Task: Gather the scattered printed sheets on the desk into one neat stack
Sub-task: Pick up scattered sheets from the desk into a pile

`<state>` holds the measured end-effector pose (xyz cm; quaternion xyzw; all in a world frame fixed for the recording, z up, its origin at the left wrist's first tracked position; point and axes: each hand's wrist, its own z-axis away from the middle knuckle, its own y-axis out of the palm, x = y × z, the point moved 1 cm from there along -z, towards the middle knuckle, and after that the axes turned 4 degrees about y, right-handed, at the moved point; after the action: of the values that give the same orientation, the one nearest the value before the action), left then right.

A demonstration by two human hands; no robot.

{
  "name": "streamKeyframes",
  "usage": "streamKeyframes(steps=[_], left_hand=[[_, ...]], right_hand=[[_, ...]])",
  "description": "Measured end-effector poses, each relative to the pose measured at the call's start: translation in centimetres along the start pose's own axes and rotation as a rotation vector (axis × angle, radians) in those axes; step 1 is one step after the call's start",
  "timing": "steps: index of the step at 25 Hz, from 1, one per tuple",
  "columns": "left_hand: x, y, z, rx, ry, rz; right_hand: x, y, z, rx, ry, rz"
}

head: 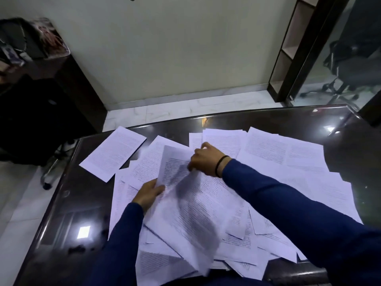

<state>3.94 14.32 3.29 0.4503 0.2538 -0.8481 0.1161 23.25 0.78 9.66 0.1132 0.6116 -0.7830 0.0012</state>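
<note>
Mid-frame, your left hand (148,193) and right hand (206,159) both pinch one printed sheet (185,203) above the littered counter (68,203).

A pale wall (175,48) is seen beyond a white marble floor (175,110). At the left a dark cabinet (68,79) is cluttered on top — contents blurred. At the right, an office chair (350,69) is glimpsed behind glass — beside a dark-framed shelf unit (288,48).

Dark glossy desk (78,203); printed sheets (278,153) scattered overlapping across it.
</note>
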Motion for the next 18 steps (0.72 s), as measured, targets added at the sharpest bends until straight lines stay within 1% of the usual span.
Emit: streamKeyframes(steps=[1,2,4,6,7,8,9,10,12,13,14,15,16,17,18], left_hand=[[0.0,0.6,0.3,0.037,-0.019,0.037],[0.1,1.2,0.6,0.049,-0.037,0.047],[0.2,2.2,1.0,0.017,-0.052,0.039],[0.9,3.1,1.4,-0.006,-0.072,0.084],[1.6,3.5,1.5,-0.016,-0.084,0.15],[2.3,4.0,1.5,-0.024,-0.097,0.215],[3.0,4.4,1.4,-0.025,-0.107,0.289],[3.5,4.7,1.3,-0.025,-0.126,0.367],[4.0,5.1,1.2,-0.02,-0.159,0.503],[4.2,5.5,1.0,-0.015,-0.176,0.547],[4.4,5.5,1.0,-0.014,-0.189,0.573],[4.3,5.8,0.9,-0.007,-0.196,0.582],[4.4,6.3,0.5,-0.009,-0.206,0.588],[4.0,7.0,0.3,-0.003,-0.211,0.581],[3.7,7.9,-0.2,-0.009,-0.222,0.559]], right_hand=[[1.4,0.3,-0.7,-0.031,-0.038,0.011],[2.6,0.8,-1.4,-0.099,-0.07,0.006],[4.3,1.9,-2.3,-0.312,-0.113,-0.016],[5.4,3.4,-2.5,-0.458,-0.112,-0.052],[5.8,4.1,-2.4,-0.482,-0.084,-0.104],[6.0,4.6,-1.8,-0.481,-0.02,-0.167],[6.1,5.1,-0.9,-0.47,0.091,-0.244],[5.9,5.6,0.0,-0.458,0.245,-0.344],[5.0,7.1,2.6,-0.404,0.629,-0.58],[4.4,8.2,4.3,-0.338,0.828,-0.684],[3.8,9.0,5.9,-0.247,0.984,-0.791],[3.3,10.2,7.4,-0.145,1.093,-0.943],[3.0,11.6,8.7,-0.056,1.142,-1.154],[2.8,12.7,9.7,-0.007,1.121,-1.403],[3.0,13.8,10.5,-0.006,1.072,-1.6]])
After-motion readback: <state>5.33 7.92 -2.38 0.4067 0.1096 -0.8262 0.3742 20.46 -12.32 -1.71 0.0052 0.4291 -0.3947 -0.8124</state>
